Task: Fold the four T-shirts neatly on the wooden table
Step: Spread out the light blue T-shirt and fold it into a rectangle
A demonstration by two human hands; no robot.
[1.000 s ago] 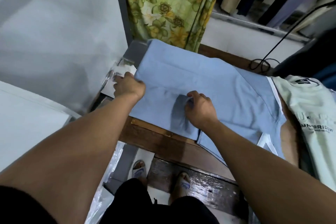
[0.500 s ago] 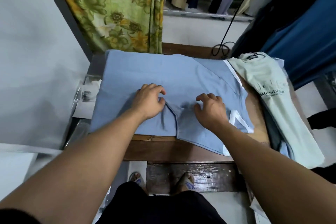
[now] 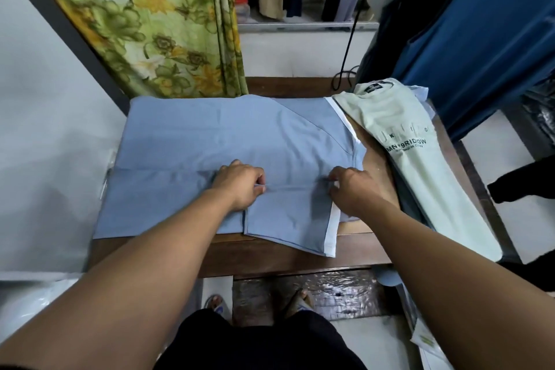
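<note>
A light blue T-shirt [image 3: 210,141] with white trim lies spread across the wooden table [image 3: 300,255], its near side partly folded over. My left hand [image 3: 240,186] sits on the shirt's middle and pinches the fabric along a crease. My right hand [image 3: 350,189] pinches the same fold near the white-edged sleeve. A pale green T-shirt [image 3: 414,159] with dark lettering lies folded long at the table's right side, on top of other clothes.
A flowered green curtain [image 3: 156,24] hangs behind the table. Dark blue cloth [image 3: 480,39] hangs at the right and a black cable [image 3: 348,48] drops to the table's back edge. A white wall stands to the left. My feet show below the table edge.
My left hand moved from the shirt's left edge to its middle. My right hand shifted right to the sleeve. Both now pinch the fold; the view swung right.
</note>
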